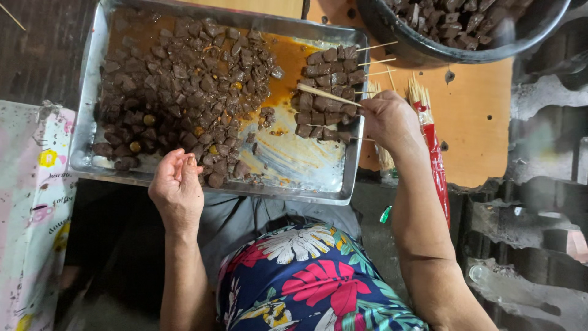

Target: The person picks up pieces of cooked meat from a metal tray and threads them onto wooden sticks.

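The right hand (pixel 387 119) pinches a bare, thin bamboo skewer (pixel 327 95), fingers closed narrow around its end at the right rim of the shallow rectangular metal tray (pixel 86 92), the stick angling up-left over a row of finished skewers of dark meat cubes (pixel 327 92) lying along that right edge. The left hand (pixel 177 187) sits at the tray's near rim, fingers curled together; what they hold I cannot tell. Just beyond lies the heap of dark brown marinated meat chunks (pixel 184 86), filling the tray's left half. At the top right, a black round bowl of more meat pieces (pixel 465 27).
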